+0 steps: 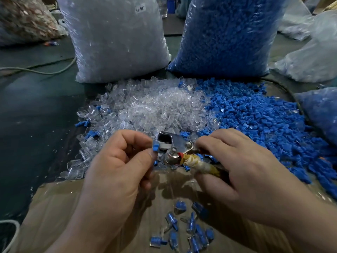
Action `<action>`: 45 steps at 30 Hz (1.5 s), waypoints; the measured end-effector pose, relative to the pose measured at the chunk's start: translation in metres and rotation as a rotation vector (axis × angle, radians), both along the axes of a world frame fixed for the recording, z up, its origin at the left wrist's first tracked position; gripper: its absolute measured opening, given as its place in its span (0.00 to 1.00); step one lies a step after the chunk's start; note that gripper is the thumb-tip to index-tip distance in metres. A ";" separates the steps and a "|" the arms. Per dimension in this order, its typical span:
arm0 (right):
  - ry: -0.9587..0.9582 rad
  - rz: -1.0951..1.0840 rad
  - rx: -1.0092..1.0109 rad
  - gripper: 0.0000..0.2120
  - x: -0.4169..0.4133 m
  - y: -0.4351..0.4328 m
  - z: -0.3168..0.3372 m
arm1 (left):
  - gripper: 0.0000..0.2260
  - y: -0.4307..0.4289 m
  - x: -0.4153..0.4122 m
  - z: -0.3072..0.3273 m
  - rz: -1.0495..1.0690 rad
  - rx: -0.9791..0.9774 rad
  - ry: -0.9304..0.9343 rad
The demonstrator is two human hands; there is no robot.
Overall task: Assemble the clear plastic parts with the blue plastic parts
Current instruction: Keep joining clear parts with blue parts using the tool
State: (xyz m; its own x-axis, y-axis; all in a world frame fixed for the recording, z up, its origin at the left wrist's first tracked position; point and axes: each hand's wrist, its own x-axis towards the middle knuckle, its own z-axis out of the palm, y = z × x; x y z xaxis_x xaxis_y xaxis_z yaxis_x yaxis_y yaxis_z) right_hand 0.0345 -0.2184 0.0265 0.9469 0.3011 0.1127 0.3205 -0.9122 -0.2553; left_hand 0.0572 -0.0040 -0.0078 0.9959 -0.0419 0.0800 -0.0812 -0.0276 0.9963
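Pinched between thumb and forefinger of the left hand (116, 161), a blue part (155, 145) sits mid-frame beside the metal tool (173, 148), whose wrapped handle the right hand (237, 170) grips. A few assembled pieces (191, 229) lie bottom centre. The clear pile (155, 106) and the blue pile (255, 114) above remain large, so the job looks barely begun.

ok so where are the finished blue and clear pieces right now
Head view, bottom centre: the assembled pieces lie scattered on the cardboard between the person's forearms, nearer the camera than the metal tool.
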 end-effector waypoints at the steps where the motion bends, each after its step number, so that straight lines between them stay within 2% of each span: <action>1: -0.007 0.001 0.002 0.29 0.000 0.000 0.000 | 0.13 0.000 0.000 0.001 -0.003 0.000 0.001; 3: -0.006 0.009 -0.002 0.29 0.000 -0.001 0.000 | 0.11 -0.001 -0.001 0.003 -0.005 0.002 -0.005; 5: 0.006 0.021 -0.005 0.29 -0.001 -0.002 0.001 | 0.05 -0.001 -0.002 0.006 -0.023 0.002 -0.005; 8: -0.004 0.040 0.014 0.27 -0.002 -0.002 0.001 | 0.10 -0.001 -0.004 0.007 -0.049 0.034 -0.008; 16: 0.011 0.038 -0.022 0.20 -0.002 0.003 0.003 | 0.09 -0.006 -0.007 0.006 -0.054 0.036 -0.028; 23: 0.036 0.009 0.028 0.19 -0.005 0.003 0.004 | 0.07 -0.005 -0.010 0.009 -0.018 0.062 -0.054; 26: -0.027 -0.051 -0.038 0.24 -0.001 -0.002 0.000 | 0.06 -0.001 -0.006 0.008 0.037 0.134 -0.030; 29: -0.047 -0.156 -0.171 0.32 0.012 -0.010 -0.005 | 0.08 -0.001 -0.004 0.005 -0.048 0.150 0.091; 35: 0.027 -0.202 -0.271 0.35 0.028 -0.013 -0.008 | 0.14 -0.010 -0.006 0.006 -0.114 0.197 0.224; 37: -0.010 -0.201 -0.253 0.33 0.026 -0.011 -0.006 | 0.13 -0.011 -0.005 0.006 -0.090 0.187 0.231; 41: -0.240 -0.092 -0.058 0.22 0.009 0.011 -0.001 | 0.10 -0.015 -0.008 0.003 -0.072 0.139 0.266; 43: -0.247 0.038 -0.049 0.16 0.002 0.025 -0.004 | 0.10 -0.018 -0.010 0.001 -0.066 0.129 0.244; 45: -0.244 0.113 -0.066 0.14 0.000 0.031 -0.009 | 0.08 -0.019 -0.012 -0.002 -0.062 0.178 0.157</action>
State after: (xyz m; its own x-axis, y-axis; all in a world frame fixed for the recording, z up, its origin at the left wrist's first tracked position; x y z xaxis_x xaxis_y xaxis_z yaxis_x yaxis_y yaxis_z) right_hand 0.0347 -0.1875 0.0178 0.8543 0.4177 0.3095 0.4658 -0.8793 -0.0991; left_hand 0.0456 -0.0233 -0.0102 0.9906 -0.1027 -0.0898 0.0675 -0.2037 0.9767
